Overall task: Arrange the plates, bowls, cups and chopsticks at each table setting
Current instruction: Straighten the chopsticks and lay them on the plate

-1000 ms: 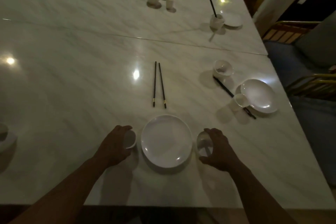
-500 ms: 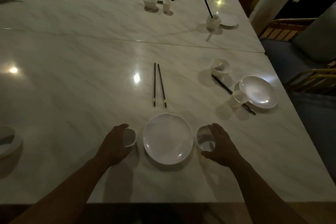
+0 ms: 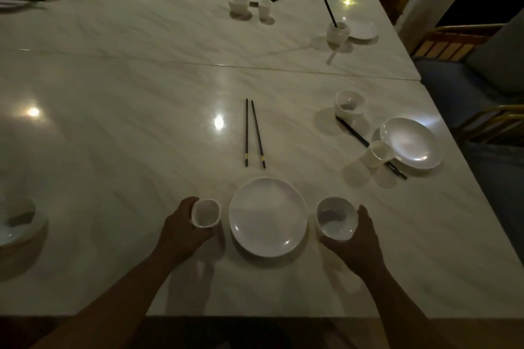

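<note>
On marbled table [image 3: 141,150], seemingly glazed plate [image 3: 268,217]

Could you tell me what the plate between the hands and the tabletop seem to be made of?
Plate: probably glazed white ceramic or melamine, glossy, with glints near its rim. Tabletop: polished marble or marble-look stone, grey veining and mirror-like lamp reflections.
</note>
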